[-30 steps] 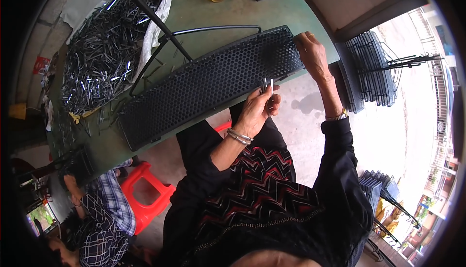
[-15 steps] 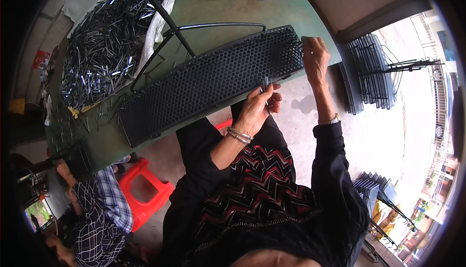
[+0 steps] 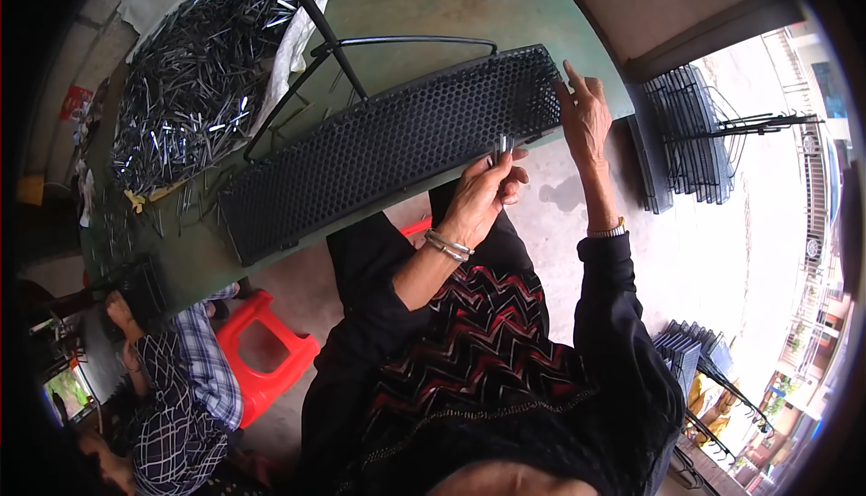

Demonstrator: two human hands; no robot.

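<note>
A long black perforated panel (image 3: 397, 135) with honeycomb holes lies slantwise along the near edge of the green table. Just below its near edge, my left hand (image 3: 483, 194) is closed around a few short, shiny metal strips (image 3: 503, 146), their ends poking up past the thumb. My right hand (image 3: 586, 122) is at the panel's right end, its index finger stretched out and the fingers apart. Nothing shows in that hand, and its thumb side is close to the panel's corner; whether it touches cannot be made out.
A heap of dark metal strips (image 3: 203, 90) fills a white sack (image 3: 311, 22) at the table's left. A black rod frame (image 3: 334, 45) stands behind the panel. Wire racks (image 3: 695, 135) are at the right. A red stool (image 3: 262, 352) and another person (image 3: 176, 397) are lower left.
My right hand's fingers have opened out from a bent, closed pose at the panel's right end. The left hand has barely shifted, still holding the strips.
</note>
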